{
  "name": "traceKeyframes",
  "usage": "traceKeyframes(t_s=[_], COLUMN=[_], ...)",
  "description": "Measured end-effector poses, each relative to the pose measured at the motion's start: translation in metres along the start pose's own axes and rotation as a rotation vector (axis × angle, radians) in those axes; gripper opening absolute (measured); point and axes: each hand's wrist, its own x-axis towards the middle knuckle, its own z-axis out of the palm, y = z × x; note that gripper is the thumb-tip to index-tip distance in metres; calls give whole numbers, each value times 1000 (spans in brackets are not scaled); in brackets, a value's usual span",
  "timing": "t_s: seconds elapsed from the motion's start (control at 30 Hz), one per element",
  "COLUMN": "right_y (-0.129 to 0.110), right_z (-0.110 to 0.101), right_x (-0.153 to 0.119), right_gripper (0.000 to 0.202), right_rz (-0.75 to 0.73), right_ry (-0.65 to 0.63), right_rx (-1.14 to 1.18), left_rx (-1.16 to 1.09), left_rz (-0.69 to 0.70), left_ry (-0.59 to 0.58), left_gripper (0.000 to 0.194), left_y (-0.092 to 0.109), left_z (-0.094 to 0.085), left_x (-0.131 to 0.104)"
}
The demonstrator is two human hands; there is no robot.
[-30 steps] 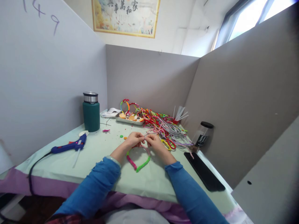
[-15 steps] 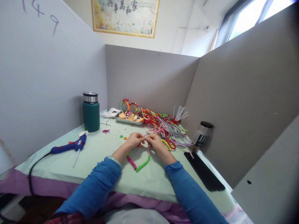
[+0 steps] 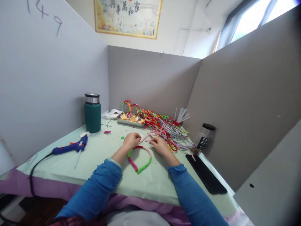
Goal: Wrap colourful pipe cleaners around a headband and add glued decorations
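Observation:
My left hand point(image 3: 132, 140) is closed in a pinch on a pink pipe cleaner point(image 3: 144, 139), which runs from its fingertips toward the right. Across a small gap, my right hand point(image 3: 160, 145) also has its fingers pressed together; what they pinch is too small to make out. Just below both hands, a headband point(image 3: 144, 165) wrapped in pink, green, red and magenta fuzzy stems lies on the table.
A heap of pipe cleaners point(image 3: 172, 130) lies behind my right hand, beside a metal tray point(image 3: 131, 122). At left are a green flask point(image 3: 92, 117) and a blue glue gun point(image 3: 70, 147). A black phone point(image 3: 207, 175) and a clear jar point(image 3: 204, 138) are at right.
My hands have drawn apart from fingertip contact, the left slightly left and the right slightly right. The pink strand and the top of the headband now show between and below them.

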Motion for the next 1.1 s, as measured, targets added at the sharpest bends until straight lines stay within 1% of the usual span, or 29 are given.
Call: traceKeyframes(t_s=[0.03,0.1,0.2,0.27,0.37,0.47,0.53,0.57,0.63,0.7,0.73,0.8,0.83,0.9,1.0,1.03,1.1], right_y=[1,0,-4,-5,-5,-4,-5,-6,-8,-11,-12,-14,-14,-13,-11,-11,-10], right_z=[2,6,13,14,9,3,0,0,0,0,-1,-2,-3,-3,-3,-2,-2], right_x=[-1,-4,-8,-9,-8,-6,-4,-4,-4,-4,-4,-4,-4,-2,0,0,1], right_gripper=[10,12,14,15,19,21,20,22,29,33,33,31,31,32,33,35,39], right_rz=[-34,-87,-112,-102,-83,-66,-98,-122,-154,-133,-111,-68,-53,-39,-37,-35,-13], right_ry=[-15,-44,-53,-46,-23,57,86,66,-28,-103,-108,-67,-39,15,52,56,57], right_rx=[-89,-248,-408,-442,-419,-312,-166,-76,112,269,324,396,418,450,491,504,544], left_rx=[68,156,226,230,186,145,100,60,-61,-245,-343,-513,-569,-650,-708,-717,-759], left_rz=[22,52,75,77,62,71,96,101,82,31,-3,-79,-120,-180,-202,-198,-179], left_ry=[0,-51,-124,-131,-114,-98,-100,-102,-100,-105,-113,-144,-153,-216,-352,-373,-366], left_gripper=[7,6,5,3,4,3,4,5,8,16,20,30,34,40,43,41,36], left_y=[-1,-2,-1,0,-1,-3,-4,-4,-3,1,3,7,10,13,15,16,15], left_z=[-1,-2,1,4,5,3,2,1,-1,-4,-5,-9,-11,-15,-19,-20,-22], left_x=[-1,-3,-9,-11,-11,-6,-2,-1,1,1,0,-2,-4,-6,-10,-10,-11])
